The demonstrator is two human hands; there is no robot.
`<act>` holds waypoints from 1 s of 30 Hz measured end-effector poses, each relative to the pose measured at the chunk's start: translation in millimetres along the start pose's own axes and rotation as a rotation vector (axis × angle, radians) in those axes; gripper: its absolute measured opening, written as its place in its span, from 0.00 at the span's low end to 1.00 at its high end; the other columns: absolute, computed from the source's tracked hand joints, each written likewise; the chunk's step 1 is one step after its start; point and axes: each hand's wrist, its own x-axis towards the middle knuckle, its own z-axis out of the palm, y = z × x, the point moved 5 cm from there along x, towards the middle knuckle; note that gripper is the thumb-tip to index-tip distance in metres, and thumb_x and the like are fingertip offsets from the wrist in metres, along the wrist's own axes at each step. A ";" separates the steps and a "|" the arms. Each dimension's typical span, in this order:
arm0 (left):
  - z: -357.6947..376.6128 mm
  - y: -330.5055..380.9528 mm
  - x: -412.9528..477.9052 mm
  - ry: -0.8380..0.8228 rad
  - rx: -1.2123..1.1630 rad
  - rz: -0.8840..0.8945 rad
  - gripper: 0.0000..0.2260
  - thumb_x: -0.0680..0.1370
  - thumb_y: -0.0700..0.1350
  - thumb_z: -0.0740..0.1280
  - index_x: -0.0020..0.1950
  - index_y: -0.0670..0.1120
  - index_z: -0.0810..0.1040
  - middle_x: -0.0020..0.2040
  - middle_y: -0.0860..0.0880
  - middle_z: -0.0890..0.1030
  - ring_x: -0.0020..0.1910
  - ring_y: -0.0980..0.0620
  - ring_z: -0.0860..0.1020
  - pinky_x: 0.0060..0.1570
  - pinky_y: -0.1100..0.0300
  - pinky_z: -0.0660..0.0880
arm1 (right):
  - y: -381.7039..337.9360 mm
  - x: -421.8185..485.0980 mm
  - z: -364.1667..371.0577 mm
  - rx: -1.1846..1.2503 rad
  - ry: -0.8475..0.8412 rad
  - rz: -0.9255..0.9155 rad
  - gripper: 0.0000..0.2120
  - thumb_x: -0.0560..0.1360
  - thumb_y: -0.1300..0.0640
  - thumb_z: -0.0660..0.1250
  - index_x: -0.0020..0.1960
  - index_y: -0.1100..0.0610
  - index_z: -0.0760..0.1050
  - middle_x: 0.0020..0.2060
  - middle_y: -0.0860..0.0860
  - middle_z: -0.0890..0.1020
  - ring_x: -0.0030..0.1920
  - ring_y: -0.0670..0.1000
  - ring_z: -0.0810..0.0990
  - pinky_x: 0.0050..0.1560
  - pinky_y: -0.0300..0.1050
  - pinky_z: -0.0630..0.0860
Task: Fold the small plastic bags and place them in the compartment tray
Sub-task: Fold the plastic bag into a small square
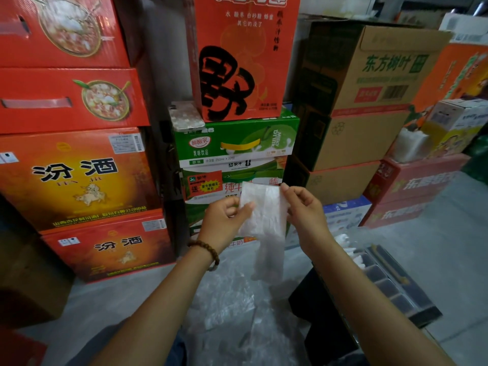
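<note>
A small clear plastic bag [264, 215] hangs in the air in front of me, held upright between both hands. My left hand [224, 220] pinches its left edge with thumb and fingers. My right hand [303, 210] pinches its upper right corner. The bag's lower part dangles loose below the hands. A dark compartment tray [396, 283] lies at the lower right behind my right forearm, with white folded bags [348, 247] in its far compartments. A heap of loose clear bags [232, 313] lies on the floor below my arms.
Stacked red, green and brown cartons [237, 143] wall the space ahead and on both sides. A phone [186, 116] rests on the green carton. A black box [317, 307] stands under the tray. Grey floor [435, 233] shows at the right.
</note>
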 end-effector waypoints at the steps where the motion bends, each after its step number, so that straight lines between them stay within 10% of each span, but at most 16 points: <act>1: 0.3 -0.6 -0.5 0.018 -0.015 0.001 0.03 0.77 0.44 0.68 0.45 0.47 0.80 0.41 0.49 0.84 0.39 0.54 0.83 0.37 0.64 0.79 | 2.9 0.0 0.9 -0.003 0.029 0.009 0.08 0.78 0.54 0.67 0.45 0.59 0.76 0.37 0.52 0.80 0.37 0.47 0.79 0.35 0.38 0.77; 20: -6.8 3.4 0.5 0.145 -0.137 -0.003 0.04 0.80 0.42 0.64 0.49 0.45 0.79 0.41 0.56 0.80 0.36 0.68 0.79 0.35 0.75 0.73 | -1.5 -13.1 23.2 -0.058 0.111 -0.304 0.08 0.79 0.61 0.65 0.41 0.59 0.73 0.26 0.40 0.79 0.29 0.37 0.77 0.30 0.30 0.71; 24: -11.2 -1.1 3.9 0.200 -0.192 -0.107 0.09 0.79 0.51 0.63 0.49 0.50 0.80 0.44 0.52 0.83 0.46 0.54 0.82 0.46 0.59 0.79 | -1.4 -13.5 24.3 -0.056 0.088 -0.303 0.07 0.79 0.61 0.65 0.42 0.59 0.73 0.28 0.41 0.81 0.31 0.37 0.78 0.31 0.31 0.72; 30: -12.4 4.7 1.9 0.245 -0.193 -0.061 0.07 0.78 0.49 0.66 0.43 0.50 0.80 0.38 0.54 0.81 0.34 0.63 0.78 0.32 0.72 0.74 | 8.0 -19.0 36.5 -0.099 -0.011 -0.274 0.06 0.79 0.60 0.65 0.43 0.57 0.75 0.36 0.51 0.82 0.34 0.42 0.80 0.34 0.34 0.75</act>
